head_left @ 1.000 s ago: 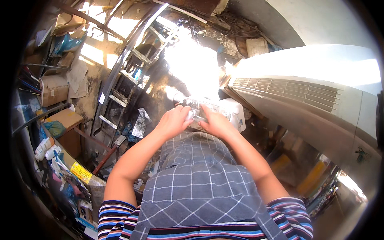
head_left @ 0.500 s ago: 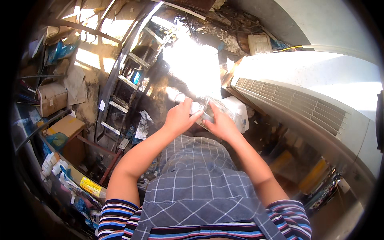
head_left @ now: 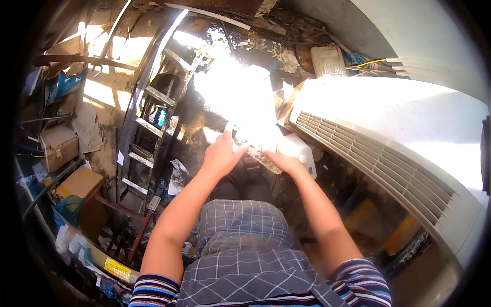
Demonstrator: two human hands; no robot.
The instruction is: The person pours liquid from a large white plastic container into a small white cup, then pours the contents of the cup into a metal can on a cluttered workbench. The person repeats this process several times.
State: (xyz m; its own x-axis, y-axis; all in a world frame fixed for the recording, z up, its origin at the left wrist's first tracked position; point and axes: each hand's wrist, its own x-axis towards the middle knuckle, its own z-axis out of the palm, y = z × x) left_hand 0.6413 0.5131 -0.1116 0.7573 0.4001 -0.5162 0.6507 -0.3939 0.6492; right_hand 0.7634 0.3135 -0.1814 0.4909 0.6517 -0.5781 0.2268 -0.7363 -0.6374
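Observation:
Strong sunlight falls across both hands and washes out much of what is between them. My left hand [head_left: 219,157] is closed, with its thumb reaching inward along the near side of a pale, dirt-stained piece [head_left: 264,159]. At the other end of this piece, my right hand [head_left: 286,157] grips it with the thumb on top. Glare hides the piece's far part and most of my fingertips, so its kind cannot be made out. A white plastic jug [head_left: 306,148] stands on the floor just beyond my right hand.
A stepladder [head_left: 148,124] leans at the left. To the right is a large white cabinet with a louvred grille [head_left: 376,166]. Cardboard boxes [head_left: 59,146], plastic bags and scraps clutter the left side. A yellow hose [head_left: 371,63] lies at the back right.
My hands have lowered slightly and moved further into the sunlight. The rounded white item seen at my left fingers is now lost in glare. My view has shifted, showing my legs below the apron.

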